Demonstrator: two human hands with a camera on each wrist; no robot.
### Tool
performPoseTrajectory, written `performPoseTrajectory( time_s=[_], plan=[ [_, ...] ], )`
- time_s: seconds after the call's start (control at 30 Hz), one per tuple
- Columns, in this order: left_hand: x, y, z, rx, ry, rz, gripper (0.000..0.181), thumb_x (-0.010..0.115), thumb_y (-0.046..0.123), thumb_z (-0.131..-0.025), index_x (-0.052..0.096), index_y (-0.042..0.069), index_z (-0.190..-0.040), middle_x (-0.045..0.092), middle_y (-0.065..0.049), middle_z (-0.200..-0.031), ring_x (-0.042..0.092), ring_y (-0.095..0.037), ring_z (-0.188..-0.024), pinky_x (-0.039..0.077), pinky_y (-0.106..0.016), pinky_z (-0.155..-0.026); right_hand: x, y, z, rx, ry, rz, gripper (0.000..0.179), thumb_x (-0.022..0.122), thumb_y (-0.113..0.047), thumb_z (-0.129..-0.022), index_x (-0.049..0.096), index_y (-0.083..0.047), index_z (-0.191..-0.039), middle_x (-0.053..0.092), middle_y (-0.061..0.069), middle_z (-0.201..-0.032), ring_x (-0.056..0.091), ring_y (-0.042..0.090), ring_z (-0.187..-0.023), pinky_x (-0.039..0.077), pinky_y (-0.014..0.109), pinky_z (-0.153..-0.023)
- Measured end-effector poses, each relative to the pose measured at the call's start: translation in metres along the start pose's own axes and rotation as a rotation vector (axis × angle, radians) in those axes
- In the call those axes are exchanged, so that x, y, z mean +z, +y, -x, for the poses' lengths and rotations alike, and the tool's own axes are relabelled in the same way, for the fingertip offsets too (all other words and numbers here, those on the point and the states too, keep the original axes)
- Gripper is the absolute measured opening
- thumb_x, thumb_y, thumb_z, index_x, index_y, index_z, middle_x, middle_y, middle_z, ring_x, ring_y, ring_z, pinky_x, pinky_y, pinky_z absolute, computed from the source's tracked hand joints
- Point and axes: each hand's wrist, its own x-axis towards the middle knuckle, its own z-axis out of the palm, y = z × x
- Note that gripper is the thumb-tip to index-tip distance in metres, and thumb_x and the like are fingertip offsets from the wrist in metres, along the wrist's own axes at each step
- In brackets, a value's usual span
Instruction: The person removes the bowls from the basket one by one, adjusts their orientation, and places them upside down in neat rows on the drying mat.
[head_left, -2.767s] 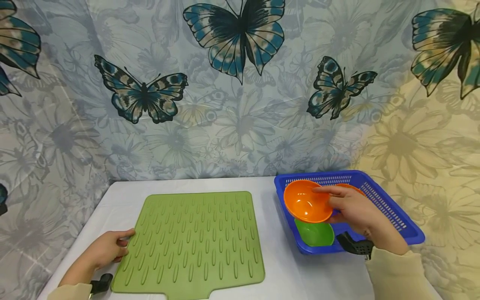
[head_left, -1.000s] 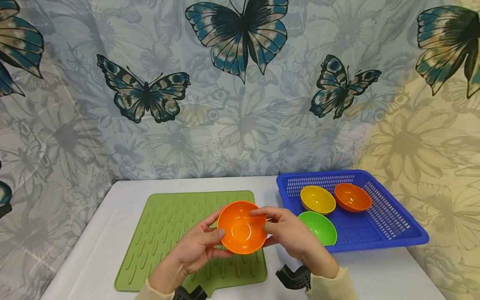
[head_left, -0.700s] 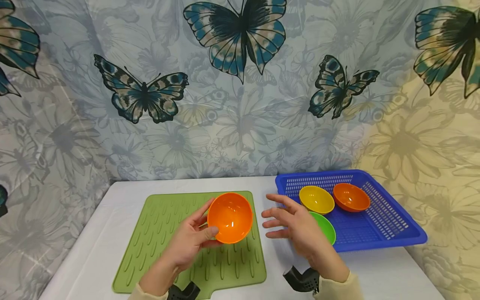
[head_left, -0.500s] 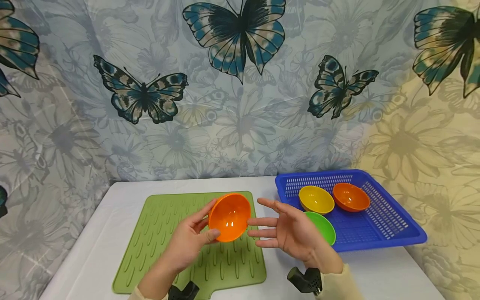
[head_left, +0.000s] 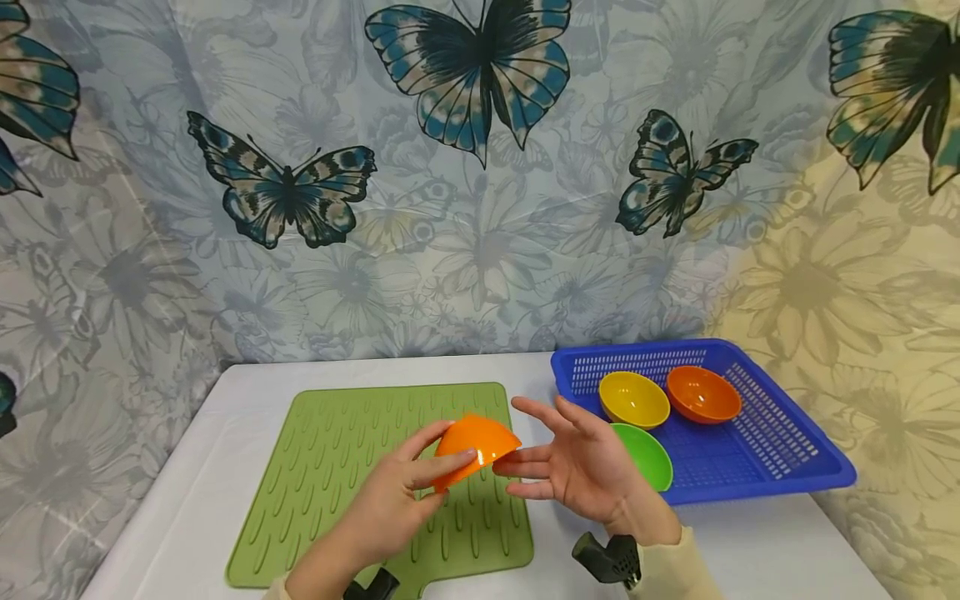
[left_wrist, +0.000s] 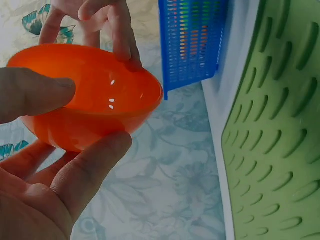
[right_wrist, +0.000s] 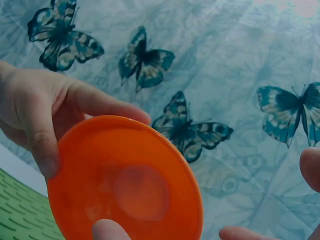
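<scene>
My left hand [head_left: 386,504] grips an orange bowl [head_left: 480,437] by its rim, above the green ribbed mat [head_left: 300,475]. In the head view the bowl is tipped over, its rounded outside facing up. The left wrist view shows one digit inside the bowl [left_wrist: 95,90] and other fingers against its outside. My right hand [head_left: 592,475] is spread with the palm turned toward the bowl, its fingertips right at the bowl's right edge. In the right wrist view the bowl [right_wrist: 150,150] fills the lower middle, with fingers of the left hand [right_wrist: 35,110] at its far side.
A blue perforated basket [head_left: 780,467] stands at the right of the white table [head_left: 585,558]. Inside it are a yellow bowl [head_left: 633,400], an orange-red bowl [head_left: 703,394] and a green bowl [head_left: 651,458]. A butterfly-patterned cloth [head_left: 480,283] hangs behind the table.
The orange bowl came from the basket into both hands; the right hand then let go. Since then the left hand has turned the bowl from facing the camera to tipped over.
</scene>
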Motion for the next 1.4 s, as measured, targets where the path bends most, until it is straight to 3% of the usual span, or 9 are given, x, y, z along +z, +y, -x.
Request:
performPoseTrajectory(
  time_s=[0.1, 0.27, 0.4, 0.6, 0.77, 0.97, 1.2, 1.33, 1.4],
  plan=[
    [0.001, 0.000, 0.001, 0.143, 0.009, -0.142, 0.070, 0.077, -0.016, -0.072, 0.074, 0.030, -0.124, 0.047, -0.004, -0.148, 0.056, -0.033, -0.122, 0.054, -0.043, -0.091, 0.000, 0.000, 0.000, 0.005, -0.009, 0.039, 0.071, 0.031, -0.054, -0.106, 0.004, -0.018, -0.162, 0.045, 0.037, -0.137, 0.052, 0.046, -0.123, 0.046, 0.055, -0.097],
    [0.003, -0.002, 0.000, 0.384, 0.013, -0.252, 0.069, 0.073, -0.019, -0.069, 0.077, 0.031, -0.117, 0.049, -0.007, -0.146, 0.052, -0.034, -0.128, 0.052, -0.047, -0.094, 0.001, 0.001, -0.001, 0.018, 0.000, 0.128, 0.067, 0.029, -0.050, -0.107, 0.009, -0.015, -0.161, 0.053, 0.032, -0.131, 0.062, 0.039, -0.113, 0.051, 0.052, -0.092],
    [0.004, -0.001, 0.000, 0.487, 0.011, -0.325, 0.069, 0.075, -0.016, -0.067, 0.077, 0.033, -0.115, 0.051, -0.006, -0.144, 0.048, -0.036, -0.132, 0.051, -0.049, -0.095, 0.002, 0.002, -0.002, 0.026, 0.011, 0.206, 0.065, 0.032, -0.047, -0.107, 0.017, -0.011, -0.159, 0.055, 0.029, -0.130, 0.064, 0.038, -0.109, 0.055, 0.049, -0.086],
    [0.006, -0.001, 0.000, 0.620, -0.011, -0.441, 0.081, 0.074, -0.014, -0.051, 0.077, 0.037, -0.114, 0.050, -0.008, -0.144, 0.047, -0.038, -0.132, 0.052, -0.046, -0.093, 0.007, 0.004, -0.001, 0.027, 0.084, 0.420, 0.057, 0.044, -0.040, -0.106, 0.041, -0.004, -0.150, 0.061, 0.025, -0.122, 0.067, 0.038, -0.100, 0.059, 0.046, -0.073],
    [0.009, -0.002, 0.002, 0.654, -0.026, -0.484, 0.085, 0.076, -0.012, -0.047, 0.076, 0.038, -0.116, 0.049, -0.008, -0.146, 0.046, -0.037, -0.133, 0.055, -0.040, -0.089, 0.010, 0.008, -0.004, 0.031, 0.150, 0.563, 0.053, 0.053, -0.036, -0.104, 0.047, -0.001, -0.144, 0.061, 0.021, -0.121, 0.069, 0.038, -0.092, 0.060, 0.044, -0.064],
    [0.010, -0.002, 0.002, 0.690, -0.031, -0.513, 0.083, 0.078, -0.009, -0.049, 0.075, 0.038, -0.117, 0.049, -0.009, -0.146, 0.046, -0.036, -0.133, 0.058, -0.035, -0.081, 0.012, 0.012, -0.007, 0.024, 0.180, 0.642, 0.042, 0.058, -0.035, -0.102, 0.053, -0.006, -0.132, 0.062, 0.021, -0.114, 0.070, 0.040, -0.088, 0.059, 0.043, -0.057],
    [0.010, -0.002, 0.002, 0.713, -0.026, -0.523, 0.080, 0.082, -0.007, -0.051, 0.075, 0.039, -0.116, 0.050, -0.008, -0.145, 0.047, -0.035, -0.134, 0.059, -0.030, -0.073, 0.013, 0.016, -0.008, 0.010, 0.222, 0.690, 0.037, 0.059, -0.031, -0.102, 0.052, -0.008, -0.129, 0.064, 0.019, -0.107, 0.070, 0.039, -0.082, 0.058, 0.039, -0.051],
    [0.011, -0.001, 0.003, 0.700, -0.063, -0.548, 0.076, 0.083, -0.002, -0.055, 0.074, 0.037, -0.119, 0.046, -0.009, -0.149, 0.042, -0.035, -0.137, 0.058, -0.031, -0.078, 0.013, 0.018, -0.009, -0.024, 0.258, 0.730, 0.035, 0.060, -0.029, -0.101, 0.054, -0.009, -0.128, 0.065, 0.018, -0.104, 0.070, 0.038, -0.079, 0.057, 0.041, -0.049],
    [0.011, 0.001, 0.004, 0.655, -0.111, -0.538, 0.072, 0.086, 0.005, -0.063, 0.071, 0.033, -0.127, 0.038, -0.011, -0.155, 0.035, -0.036, -0.141, 0.056, -0.036, -0.086, 0.013, 0.018, -0.008, -0.050, 0.276, 0.761, 0.034, 0.060, -0.027, -0.100, 0.054, -0.009, -0.128, 0.066, 0.018, -0.103, 0.070, 0.038, -0.079, 0.057, 0.042, -0.048]
  ],
)
